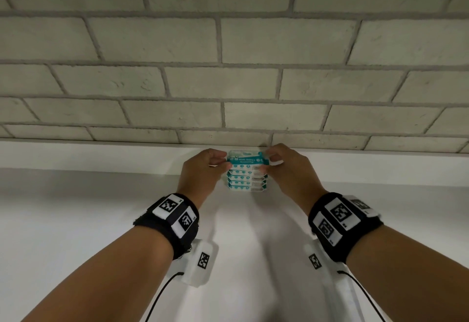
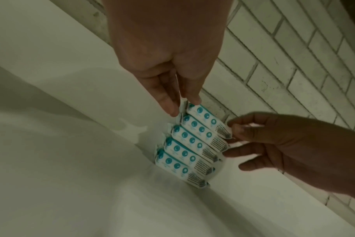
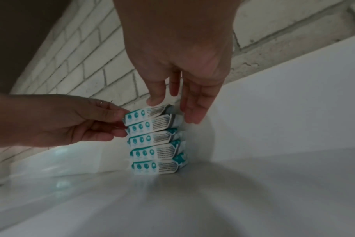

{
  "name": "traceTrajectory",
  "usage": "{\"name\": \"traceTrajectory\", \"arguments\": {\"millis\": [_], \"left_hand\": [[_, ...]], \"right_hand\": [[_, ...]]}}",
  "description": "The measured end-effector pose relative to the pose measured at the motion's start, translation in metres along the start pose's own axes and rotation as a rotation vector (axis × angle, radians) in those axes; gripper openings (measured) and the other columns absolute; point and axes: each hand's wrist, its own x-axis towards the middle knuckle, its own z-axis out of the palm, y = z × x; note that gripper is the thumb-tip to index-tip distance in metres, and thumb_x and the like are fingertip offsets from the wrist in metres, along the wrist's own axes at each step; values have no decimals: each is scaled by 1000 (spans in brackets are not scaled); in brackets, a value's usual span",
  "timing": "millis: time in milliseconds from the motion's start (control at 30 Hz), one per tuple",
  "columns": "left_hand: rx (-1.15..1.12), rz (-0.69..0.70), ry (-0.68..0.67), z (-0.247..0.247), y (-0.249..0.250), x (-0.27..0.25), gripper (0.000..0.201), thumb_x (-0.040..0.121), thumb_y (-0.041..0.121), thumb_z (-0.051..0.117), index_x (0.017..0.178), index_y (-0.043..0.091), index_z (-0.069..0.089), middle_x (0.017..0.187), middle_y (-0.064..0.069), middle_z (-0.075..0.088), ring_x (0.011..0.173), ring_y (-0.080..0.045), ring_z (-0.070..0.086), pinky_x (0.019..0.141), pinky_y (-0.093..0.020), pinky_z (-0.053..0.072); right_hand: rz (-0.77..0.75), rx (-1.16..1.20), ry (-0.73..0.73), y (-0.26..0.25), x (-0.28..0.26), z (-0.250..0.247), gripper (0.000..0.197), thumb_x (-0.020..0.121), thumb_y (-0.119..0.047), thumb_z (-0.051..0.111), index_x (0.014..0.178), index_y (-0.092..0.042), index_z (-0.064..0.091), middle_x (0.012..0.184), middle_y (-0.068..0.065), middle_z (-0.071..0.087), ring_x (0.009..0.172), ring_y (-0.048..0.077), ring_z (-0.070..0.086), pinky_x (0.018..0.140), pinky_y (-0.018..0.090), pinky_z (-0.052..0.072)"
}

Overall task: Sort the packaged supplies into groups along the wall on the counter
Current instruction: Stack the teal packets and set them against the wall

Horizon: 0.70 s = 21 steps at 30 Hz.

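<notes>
The left hand (image 1: 203,169) pinches the left end of the top pack (image 1: 247,160), so its grip is grasping that pack with fingertips (image 2: 195,100) only. The top pack sits on a stack of wipe packs (image 1: 247,180), five packs high, standing on the white bench (image 1: 101,220) right against the low white ledge (image 1: 101,155) under the brick wall (image 1: 228,80). The right hand (image 1: 289,169) pinches the right end of the same pack, so that grip is grasping it too. The stack could fall. The packs look soft and puffy, and they lean a little, each one not quite over the one below. If one hand lets go first, or pushes sideways, I think the top packs could slide off and knock the rest down. A hard push back could also squash the stack against the ledge. Nothing else stands near the stack. The wall and ledge block the back, so the hands can only pull away to the sides or toward the person. Each wrist wears a black band (image 1: 175,217) with square marks.
</notes>
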Motion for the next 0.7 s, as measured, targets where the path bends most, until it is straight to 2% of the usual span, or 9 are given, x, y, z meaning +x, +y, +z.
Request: {"name": "traceTrajectory", "arguments": {"millis": [100, 233, 367, 467, 533, 600, 700], "left_hand": [[3, -4, -4, 4, 4, 1, 11, 86, 12, 68, 95, 18, 71, 86, 6, 74, 82, -22, 71, 75, -33, 60], [30, -16, -28, 4, 6, 1, 10, 86, 12, 67, 94, 16, 71, 88, 3, 74, 83, -20, 71, 72, -30, 60], [102, 15, 24, -1, 14, -4, 12, 85, 23, 70, 97, 20, 68, 95, 3, 72, 85, -16, 69, 81, -38, 58], [197, 44, 114, -4, 28, -22, 22, 88, 32, 64, 107, 21, 66, 101, 5, 69, 85, -13, 65, 85, -30, 53], [226, 46, 104, -4, 40, -41, 22, 90, 31, 61, 109, 21, 65, 102, 7, 66, 84, -10, 61, 79, -23, 47], [274, 48, 24, 3, 49, -66, 21, 90, 28, 60, 109, 20, 65, 100, 9, 64, 86, -10, 60, 76, -19, 40], [419, 47, -276, 25, 54, -106, 28, 89, 31, 64, 115, 19, 65, 110, 6, 64, 97, -12, 60, 80, -17, 38]], "right_hand": [[-52, -142, -12, -3, 3, 4, 18, 91, -24, 60, 108, -21, 67, 107, -1, 62, 94, 15, 60, 74, 20, 47], [-43, -156, -24, 0, 3, 5, 23, 93, -25, 59, 113, -19, 69, 113, 2, 64, 98, 16, 59, 81, 20, 44], [-32, -218, -111, -8, -5, -12, 31, 91, -35, 61, 119, -21, 66, 120, 3, 64, 108, 20, 60, 89, 26, 44], [31, -256, -269, -12, -25, -45, 38, 90, -38, 62, 124, -21, 62, 126, 0, 61, 113, 18, 57, 91, 27, 44], [40, -421, -473, -10, -45, -73, 40, 92, -39, 60, 127, -21, 60, 129, -2, 60, 119, 18, 54, 97, 27, 41], [75, -574, -636, -2, -72, -100, 39, 92, -41, 59, 127, -22, 61, 131, -3, 58, 121, 19, 52, 100, 29, 38], [195, -621, -696, 19, -115, -136, 45, 91, -46, 58, 130, -22, 59, 136, -3, 54, 124, 18, 50, 100, 28, 37]]}}
